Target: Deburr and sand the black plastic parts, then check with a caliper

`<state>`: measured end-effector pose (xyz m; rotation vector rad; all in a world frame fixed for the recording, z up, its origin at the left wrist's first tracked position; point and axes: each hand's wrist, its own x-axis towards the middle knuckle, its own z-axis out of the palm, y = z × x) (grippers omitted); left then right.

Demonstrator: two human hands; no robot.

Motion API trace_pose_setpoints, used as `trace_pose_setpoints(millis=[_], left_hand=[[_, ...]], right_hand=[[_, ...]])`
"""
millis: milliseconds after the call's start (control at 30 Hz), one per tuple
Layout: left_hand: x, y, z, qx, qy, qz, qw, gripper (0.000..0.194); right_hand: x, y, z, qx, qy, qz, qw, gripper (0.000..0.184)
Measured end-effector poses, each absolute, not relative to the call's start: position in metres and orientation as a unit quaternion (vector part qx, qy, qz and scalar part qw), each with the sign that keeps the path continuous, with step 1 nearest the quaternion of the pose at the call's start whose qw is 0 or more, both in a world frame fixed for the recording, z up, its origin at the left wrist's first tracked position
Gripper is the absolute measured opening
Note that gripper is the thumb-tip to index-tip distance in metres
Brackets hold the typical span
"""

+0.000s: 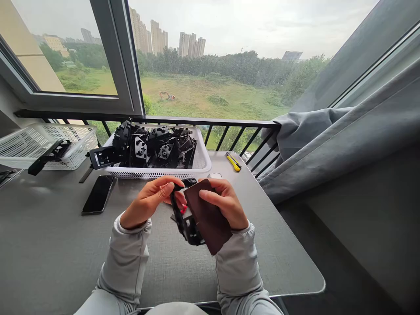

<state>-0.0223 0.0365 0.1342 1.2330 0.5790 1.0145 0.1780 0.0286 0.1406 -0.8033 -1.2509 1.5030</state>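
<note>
The left hand (149,202) grips a black plastic part (185,223) tight. The right hand (226,203) holds a brown sheet (208,216) on it, above the tabletop (55,227). Just ahead, a white basket (157,174) is full of black parts (157,146). Another white basket (29,146), by the left edge, holds one black piece (55,151).

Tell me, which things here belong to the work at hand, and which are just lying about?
Part of the work:
left hand, right hand, black plastic part, dark brown sheet, white basket of similar black parts

Seemingly just lying about:
black smartphone, yellow utility knife, grey curtain
</note>
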Motion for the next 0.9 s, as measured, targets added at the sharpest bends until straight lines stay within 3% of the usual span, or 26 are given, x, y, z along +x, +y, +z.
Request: trace_pose_setpoints(millis=[367, 533, 900], left_hand=[[-0.019, 0.036, 0.13, 0.535, 0.219, 0.473, 0.665, 0.021], [-0.014, 0.039, 0.128, 0.524, 0.247, 0.476, 0.662, 0.031], [-0.004, 0.04, 0.13, 0.552, 0.29, 0.482, 0.616, 0.034]], right_hand=[[0.177, 0.03, 0.135, -0.312, -0.474, 0.614, 0.549, 0.016], [0.176, 0.029, 0.135, -0.357, -0.47, 0.536, 0.604, 0.016], [0.171, 0.018, 0.144, -0.409, -0.667, 0.293, 0.549, 0.014]])
